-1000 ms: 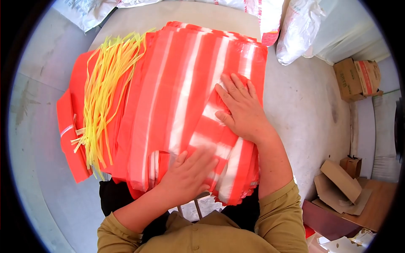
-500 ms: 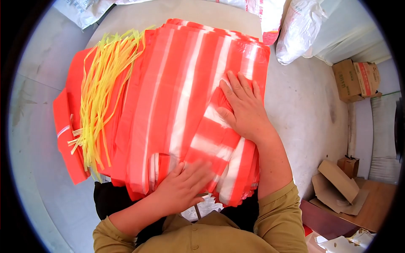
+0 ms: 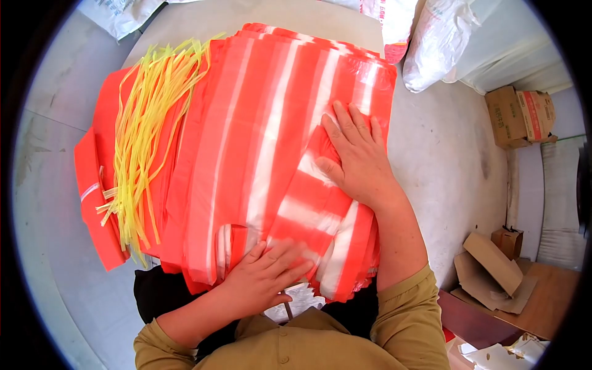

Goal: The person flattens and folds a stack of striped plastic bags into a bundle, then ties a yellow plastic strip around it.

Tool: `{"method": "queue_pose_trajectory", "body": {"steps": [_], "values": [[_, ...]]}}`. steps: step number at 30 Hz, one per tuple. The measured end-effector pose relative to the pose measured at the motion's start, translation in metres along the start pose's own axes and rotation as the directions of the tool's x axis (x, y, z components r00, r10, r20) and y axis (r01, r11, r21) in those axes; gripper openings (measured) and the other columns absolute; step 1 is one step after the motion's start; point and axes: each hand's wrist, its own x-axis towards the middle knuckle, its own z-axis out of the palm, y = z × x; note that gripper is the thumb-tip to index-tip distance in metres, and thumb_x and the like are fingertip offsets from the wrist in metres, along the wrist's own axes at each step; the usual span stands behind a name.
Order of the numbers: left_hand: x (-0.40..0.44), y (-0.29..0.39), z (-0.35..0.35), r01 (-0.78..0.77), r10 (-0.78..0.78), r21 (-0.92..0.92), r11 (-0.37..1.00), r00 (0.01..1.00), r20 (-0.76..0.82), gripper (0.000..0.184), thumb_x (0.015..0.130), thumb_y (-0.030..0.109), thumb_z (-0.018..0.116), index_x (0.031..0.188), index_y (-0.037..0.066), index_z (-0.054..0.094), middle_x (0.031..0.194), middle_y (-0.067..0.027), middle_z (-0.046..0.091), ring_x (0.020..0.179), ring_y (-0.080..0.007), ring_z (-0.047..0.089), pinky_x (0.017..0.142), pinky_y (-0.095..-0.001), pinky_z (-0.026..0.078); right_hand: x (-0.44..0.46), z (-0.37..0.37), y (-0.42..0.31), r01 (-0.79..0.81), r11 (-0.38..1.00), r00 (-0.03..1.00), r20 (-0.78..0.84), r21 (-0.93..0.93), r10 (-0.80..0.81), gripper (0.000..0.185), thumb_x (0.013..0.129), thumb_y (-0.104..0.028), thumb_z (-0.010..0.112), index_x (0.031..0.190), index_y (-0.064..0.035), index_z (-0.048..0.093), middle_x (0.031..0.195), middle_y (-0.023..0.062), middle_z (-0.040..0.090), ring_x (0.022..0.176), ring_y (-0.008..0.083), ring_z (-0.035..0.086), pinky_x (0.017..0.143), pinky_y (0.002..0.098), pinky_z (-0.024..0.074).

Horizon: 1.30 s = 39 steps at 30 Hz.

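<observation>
Striped sheets (image 3: 246, 135) overlie a pale surface (image 3: 283, 13), both hands (image 3: 262, 274) (image 3: 359, 163) flattened atop, boxes (image 3: 507, 120) at right.

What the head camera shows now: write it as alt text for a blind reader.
A person's right hand lies spread on a folded part of a pile of red-and-white striped sheets, with the left hand at the pile's near edge. Yellow strips lie in a bunch on red material at the left.
</observation>
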Motion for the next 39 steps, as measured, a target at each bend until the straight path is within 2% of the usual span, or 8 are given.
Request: {"method": "queue_pose_trajectory", "body": {"steps": [3, 6, 12, 15, 18, 30, 33, 39], "values": [[-0.001, 0.000, 0.001, 0.001, -0.001, -0.007, 1.000, 1.000, -0.005, 0.093, 0.080, 0.054, 0.084, 0.161, 0.028, 0.048, 0.174, -0.0085, 0.034, 0.161, -0.0298, 0.028, 0.127, -0.0562, 0.015, 0.002, -0.006, -0.003, -0.050, 0.999, 0.993, 0.103, 0.006, 0.050, 0.080, 0.102, -0.059, 0.056, 0.161, -0.0068, 0.045, 0.176, 0.0143, 0.027, 0.164, 0.0356, 0.020, 0.132, 0.0570, 0.0129], [0.000, 0.000, 0.000, 0.006, -0.006, -0.022, 1.000, 1.000, -0.005, 0.092, 0.079, 0.054, 0.085, 0.160, 0.029, 0.049, 0.174, -0.0081, 0.034, 0.161, -0.0295, 0.028, 0.127, -0.0561, 0.015, 0.002, -0.006, -0.003, -0.049, 0.999, 0.994, 0.097, 0.009, 0.048, 0.083, 0.100, -0.060, 0.058, 0.162, -0.0065, 0.045, 0.176, 0.0147, 0.027, 0.164, 0.0356, 0.020, 0.132, 0.0573, 0.0125], [0.001, 0.001, -0.006, 0.005, -0.006, -0.059, 0.998, 1.000, -0.008, 0.095, 0.081, 0.049, 0.085, 0.164, 0.028, 0.042, 0.170, -0.0084, 0.037, 0.158, -0.0293, 0.032, 0.124, -0.0587, 0.027, 0.002, -0.006, -0.003, -0.052, 0.999, 0.994, 0.100, 0.012, 0.051, 0.083, 0.100, -0.060, 0.059, 0.162, -0.0061, 0.044, 0.176, 0.0143, 0.027, 0.164, 0.0356, 0.020, 0.131, 0.0580, 0.0120], [0.001, 0.000, -0.006, 0.006, -0.006, -0.059, 0.998, 1.000, 0.000, 0.095, 0.081, 0.050, 0.085, 0.163, 0.028, 0.043, 0.170, -0.0082, 0.037, 0.158, -0.0293, 0.032, 0.124, -0.0583, 0.027, 0.001, 0.001, -0.001, -0.009, 1.000, 1.000, 0.000, -0.006, 0.009, 0.077, 0.097, -0.053, 0.068, 0.156, -0.0077, 0.049, 0.170, 0.0141, 0.037, 0.158, 0.0379, 0.030, 0.129, 0.0595, 0.0201], [0.000, -0.001, 0.000, 0.012, -0.012, -0.043, 0.999, 1.000, 0.012, 0.090, 0.079, 0.051, 0.085, 0.160, 0.030, 0.049, 0.175, -0.0080, 0.032, 0.160, -0.0303, 0.031, 0.126, -0.0574, 0.020, 0.001, 0.001, -0.001, -0.013, 1.000, 1.000, 0.010, -0.005, 0.013, 0.076, 0.097, -0.052, 0.067, 0.157, -0.0079, 0.049, 0.171, 0.0142, 0.036, 0.159, 0.0377, 0.029, 0.129, 0.0600, 0.0195], [0.000, -0.001, 0.002, 0.007, -0.007, -0.019, 1.000, 1.000, 0.004, 0.089, 0.080, 0.051, 0.084, 0.159, 0.030, 0.050, 0.175, -0.0072, 0.032, 0.161, -0.0300, 0.029, 0.127, -0.0579, 0.017, 0.000, 0.002, -0.001, -0.018, 1.000, 1.000, 0.007, -0.008, 0.018, 0.073, 0.099, -0.051, 0.064, 0.157, -0.0094, 0.048, 0.171, 0.0150, 0.035, 0.160, 0.0376, 0.028, 0.129, 0.0606, 0.0183], [0.000, 0.000, -0.002, -0.001, 0.001, -0.025, 1.000, 1.000, -0.006, 0.095, 0.083, 0.051, 0.083, 0.165, 0.028, 0.040, 0.170, -0.0073, 0.037, 0.158, -0.0284, 0.031, 0.124, -0.0587, 0.024, 0.000, 0.003, 0.000, -0.015, 1.000, 1.000, 0.004, -0.005, 0.015, 0.072, 0.099, -0.051, 0.065, 0.156, -0.0090, 0.049, 0.171, 0.0153, 0.036, 0.159, 0.0377, 0.028, 0.128, 0.0614, 0.0186], [-0.001, -0.002, 0.004, -0.004, 0.004, -0.008, 1.000, 1.000, -0.001, 0.091, 0.079, 0.051, 0.085, 0.160, 0.030, 0.049, 0.175, -0.0070, 0.032, 0.160, -0.0299, 0.028, 0.127, -0.0581, 0.015, 0.001, 0.003, 0.000, -0.002, 1.000, 1.000, -0.017, -0.010, 0.001, 0.072, 0.097, -0.048, 0.067, 0.155, -0.0082, 0.050, 0.170, 0.0159, 0.037, 0.158, 0.0378, 0.030, 0.127, 0.0625, 0.0202]]}}
